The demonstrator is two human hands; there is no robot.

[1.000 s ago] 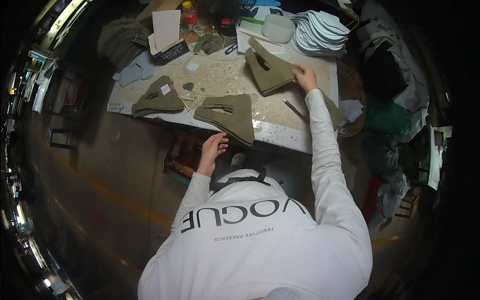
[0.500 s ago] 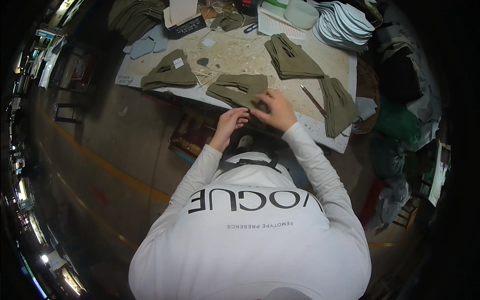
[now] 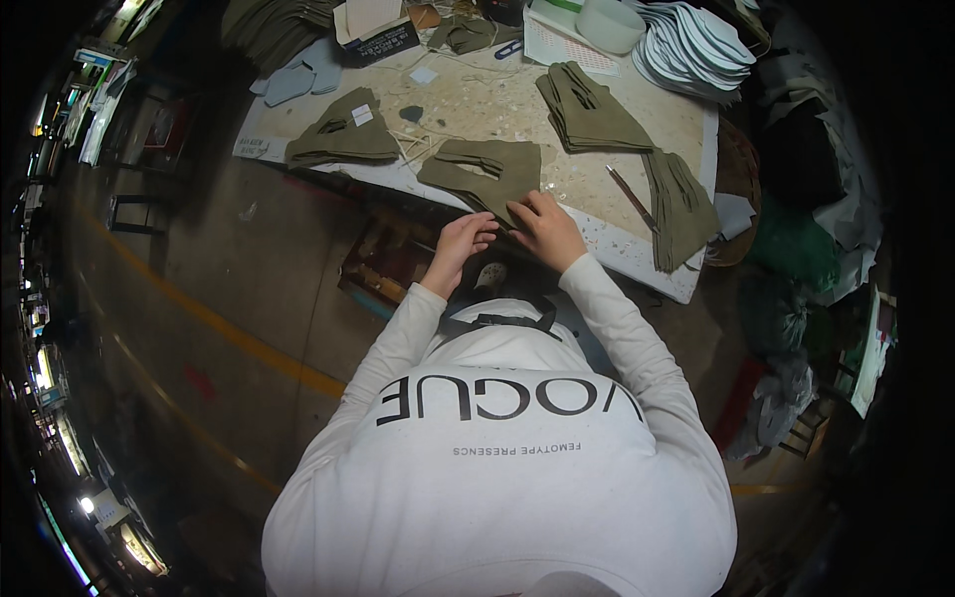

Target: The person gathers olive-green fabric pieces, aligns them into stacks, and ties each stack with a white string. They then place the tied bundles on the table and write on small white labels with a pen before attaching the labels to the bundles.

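Note:
In front of me, a stack of olive fabric pieces point(image 3: 497, 164) with a long cut-out lies at the table's near edge. Its nearest corner comes between my hands. My left hand point(image 3: 464, 247) has its fingers pinched together at that corner, just off the edge of the table. Curled fingers of my right hand point(image 3: 550, 234) grip the same corner from the other side. The fingertips hide the exact spot being held.
Similar olive stacks lie left point(image 3: 343, 129), right point(image 3: 589, 111) and far right point(image 3: 681, 209) on the worktable point(image 3: 468, 95). A pen-like tool point(image 3: 632, 197) rests beside the last. White shaped sheets point(image 3: 691, 50), a tape roll point(image 3: 607, 25) and a box point(image 3: 376, 35) stand behind.
My right hand has drawn back slightly towards me, from over the fabric to its near corner. My left hand stays almost in place. The whole view has shifted a little.

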